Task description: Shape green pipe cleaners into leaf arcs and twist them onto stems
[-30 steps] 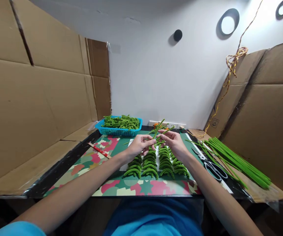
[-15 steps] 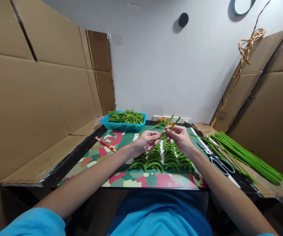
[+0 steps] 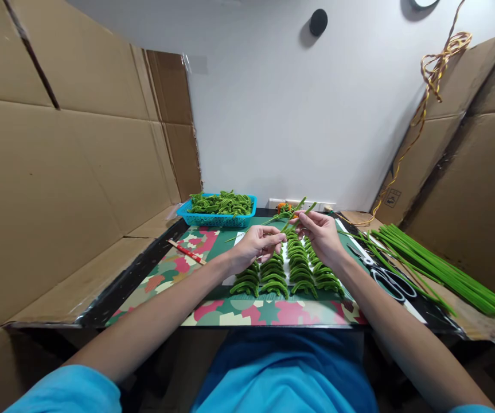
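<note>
My left hand (image 3: 259, 245) is closed, thumb against fingers, on a green pipe cleaner (image 3: 297, 207) that slants up and to the right. My right hand (image 3: 318, 230), a little higher, pinches a second green stem piece (image 3: 311, 207); its tip pokes out above the fingers. The two pieces lie close together between my hands, and where they meet is hard to make out. Below them, bent green pipe-cleaner pieces (image 3: 273, 272) are laid in several overlapping columns on a white sheet (image 3: 229, 280). Part of these columns is hidden by my hands.
A blue basket (image 3: 217, 219) heaped with green pieces stands back left. Scissors (image 3: 388, 281) and a bundle of long green pipe cleaners (image 3: 440, 267) lie on the right. A red-wrapped stick (image 3: 188, 252) is at left. Orange pieces (image 3: 284, 207) sit behind. Cardboard walls (image 3: 79, 149) flank the table.
My hands have drawn slightly apart, the right one shifting right, and a wider gap shows between their fingers. The camera view has shifted a little.
</note>
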### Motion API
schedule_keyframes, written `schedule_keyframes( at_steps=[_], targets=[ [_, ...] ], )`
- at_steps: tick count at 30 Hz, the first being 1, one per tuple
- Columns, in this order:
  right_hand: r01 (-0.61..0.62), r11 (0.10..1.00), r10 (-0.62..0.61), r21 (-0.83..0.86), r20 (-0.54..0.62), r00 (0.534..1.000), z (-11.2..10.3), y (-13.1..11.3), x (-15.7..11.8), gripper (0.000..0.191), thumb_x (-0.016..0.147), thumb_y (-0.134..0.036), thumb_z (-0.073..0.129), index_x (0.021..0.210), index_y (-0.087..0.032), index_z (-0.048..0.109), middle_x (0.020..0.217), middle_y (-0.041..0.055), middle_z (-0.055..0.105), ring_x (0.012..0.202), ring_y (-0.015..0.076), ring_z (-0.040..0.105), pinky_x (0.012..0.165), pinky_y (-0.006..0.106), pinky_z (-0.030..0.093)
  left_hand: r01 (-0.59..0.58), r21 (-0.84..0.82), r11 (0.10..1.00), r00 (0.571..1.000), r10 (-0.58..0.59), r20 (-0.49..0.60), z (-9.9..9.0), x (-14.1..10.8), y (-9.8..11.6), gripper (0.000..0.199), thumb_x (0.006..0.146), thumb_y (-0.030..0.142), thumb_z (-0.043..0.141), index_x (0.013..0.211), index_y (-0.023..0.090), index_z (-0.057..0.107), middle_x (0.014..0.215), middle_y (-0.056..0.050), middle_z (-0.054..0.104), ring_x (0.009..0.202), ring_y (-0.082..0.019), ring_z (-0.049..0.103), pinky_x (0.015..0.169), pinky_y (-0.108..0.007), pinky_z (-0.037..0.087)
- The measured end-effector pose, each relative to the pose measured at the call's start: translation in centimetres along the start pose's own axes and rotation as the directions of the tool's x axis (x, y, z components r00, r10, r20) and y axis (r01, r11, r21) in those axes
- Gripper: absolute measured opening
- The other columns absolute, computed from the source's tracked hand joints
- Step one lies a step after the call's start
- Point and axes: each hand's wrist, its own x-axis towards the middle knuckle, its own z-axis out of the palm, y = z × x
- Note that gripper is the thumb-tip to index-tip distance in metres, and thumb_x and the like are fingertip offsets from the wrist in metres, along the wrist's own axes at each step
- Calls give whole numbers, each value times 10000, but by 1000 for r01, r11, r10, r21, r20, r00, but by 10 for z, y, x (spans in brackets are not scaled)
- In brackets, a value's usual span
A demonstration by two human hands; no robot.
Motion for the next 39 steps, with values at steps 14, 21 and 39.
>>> schedule_keyframes(
  at_steps=[14, 21, 39],
  targets=[
    [39, 999, -36, 22, -155, 987, -7, -1, 5, 386, 657, -506, 967, 772, -185, 786, 788, 61, 790, 578, 131, 622, 540, 270, 525, -46, 86, 995, 998, 49, -27, 2, 1, 0, 479, 771, 543, 892, 857, 136, 654, 671, 0, 712, 343, -32, 460, 335, -175, 279],
    [67, 998, -68, -6, -161, 985, -13, 1, 11, 421, 700, -558, 932, 829, -181, 796, 776, 70, 792, 572, 146, 648, 527, 281, 545, -62, 175, 983, 997, 68, -29, 2, -3, 3, 445, 774, 516, 890, 817, 123, 687, 707, -56, 768, 341, -57, 488, 326, -194, 281],
    [68, 997, -72, -30, -124, 990, -16, -1, 10, 447, 762, -602, 889, 878, -178, 808, 827, 79, 798, 602, 140, 651, 490, 242, 538, -45, 166, 985, 998, 50, -26, 2, -2, 1, 463, 777, 536, 887, 860, 123, 694, 661, -27, 740, 343, -66, 494, 326, -192, 302]
  ],
)
